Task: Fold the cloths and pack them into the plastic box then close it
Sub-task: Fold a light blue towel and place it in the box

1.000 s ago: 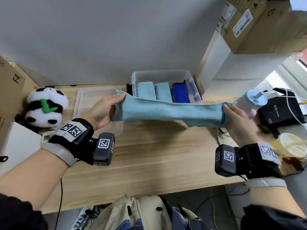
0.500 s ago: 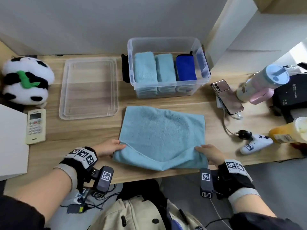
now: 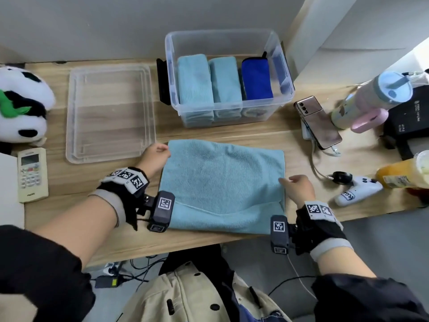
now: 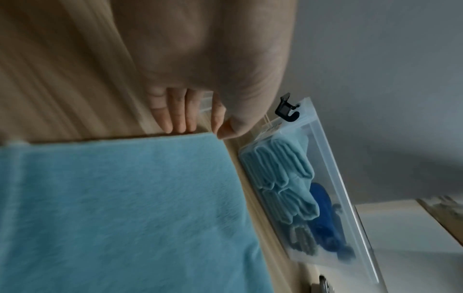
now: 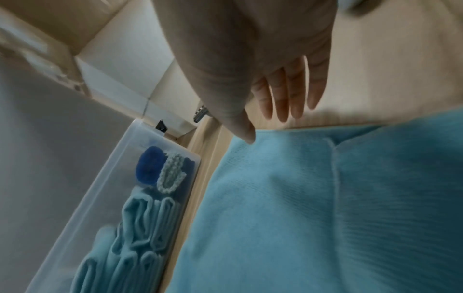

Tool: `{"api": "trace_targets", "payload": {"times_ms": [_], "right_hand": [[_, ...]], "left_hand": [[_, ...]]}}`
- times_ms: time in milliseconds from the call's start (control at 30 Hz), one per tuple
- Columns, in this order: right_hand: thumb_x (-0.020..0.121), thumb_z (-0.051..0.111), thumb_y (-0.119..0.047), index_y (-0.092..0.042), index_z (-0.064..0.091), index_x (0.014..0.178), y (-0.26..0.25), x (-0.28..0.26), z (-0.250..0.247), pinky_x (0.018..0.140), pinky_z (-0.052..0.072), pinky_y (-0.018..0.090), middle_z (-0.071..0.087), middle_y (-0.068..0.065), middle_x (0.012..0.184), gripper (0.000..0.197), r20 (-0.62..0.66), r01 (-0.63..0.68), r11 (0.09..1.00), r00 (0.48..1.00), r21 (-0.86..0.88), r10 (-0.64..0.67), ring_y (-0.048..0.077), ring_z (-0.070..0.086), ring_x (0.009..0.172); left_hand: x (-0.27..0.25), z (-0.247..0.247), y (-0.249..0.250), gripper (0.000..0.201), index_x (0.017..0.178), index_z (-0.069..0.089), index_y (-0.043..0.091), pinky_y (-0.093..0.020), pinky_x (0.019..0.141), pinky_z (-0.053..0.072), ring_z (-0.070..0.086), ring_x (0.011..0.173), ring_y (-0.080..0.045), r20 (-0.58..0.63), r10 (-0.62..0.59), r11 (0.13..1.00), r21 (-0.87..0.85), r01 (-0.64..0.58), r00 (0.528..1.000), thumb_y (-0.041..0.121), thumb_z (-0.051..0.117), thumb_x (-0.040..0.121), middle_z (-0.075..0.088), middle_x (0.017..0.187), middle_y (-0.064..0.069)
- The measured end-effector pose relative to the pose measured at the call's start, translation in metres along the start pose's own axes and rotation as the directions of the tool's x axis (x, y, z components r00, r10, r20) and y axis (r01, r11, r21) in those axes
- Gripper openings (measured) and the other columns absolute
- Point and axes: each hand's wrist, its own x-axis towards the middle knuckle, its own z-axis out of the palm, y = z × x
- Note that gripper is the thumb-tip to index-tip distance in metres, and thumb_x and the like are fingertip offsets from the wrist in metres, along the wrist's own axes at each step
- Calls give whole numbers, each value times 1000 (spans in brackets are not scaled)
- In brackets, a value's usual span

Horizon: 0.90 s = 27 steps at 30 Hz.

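A pale wooden surface (image 3: pixel 209 131) with visible grain is set against a plain grey wall (image 3: pixel 116 24), which is seen beyond the fingertips of both hands. Past the right hand, a white panel (image 3: pixel 329 33) is angled up from the far corner of the surface, and daylight is let in beside it. Nearer than the wrists, under the front edge of the surface, a grey floor (image 3: pixel 371 233) is seen, crossed by dark cables (image 3: pixel 139 268).
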Motion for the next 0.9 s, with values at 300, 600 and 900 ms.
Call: {"api": "trace_targets", "payload": {"times_ms": [300, 600, 900], "right_hand": [[81, 70, -19, -18, 59, 74, -35, 42, 9, 47, 35, 18, 52, -3, 61, 13, 51, 0, 961, 999, 278, -15, 9, 45, 50], [87, 58, 3, -17, 54, 66, -62, 58, 16, 41, 46, 13, 49, 4, 62, 29, -99, 138, 882, 990, 451, -104, -2, 49, 33], [83, 60, -9, -12, 56, 106, -63, 56, 28, 82, 52, 38, 58, -2, 89, 24, -234, 202, 894, 966, 400, -113, 21, 59, 81]], "left_hand": [[34, 12, 16, 28, 112, 62, 4, -9, 47, 43, 55, 68, -11, -37, 101, 993, -59, -103, 994, -2, 60, 84, 60, 101, -10], [41, -1, 6, 35, 93, 74, 24, -10, 37, 23, 36, 36, -6, -188, 305, 948, 150, -280, 934, -1, 50, 89, 53, 47, 11], [44, -3, -12, 46, 125, 57, 5, -25, 110, 23, 39, 130, -30, -57, 365, 873, 368, -320, 929, -2, 61, 80, 33, 141, -19]]}}
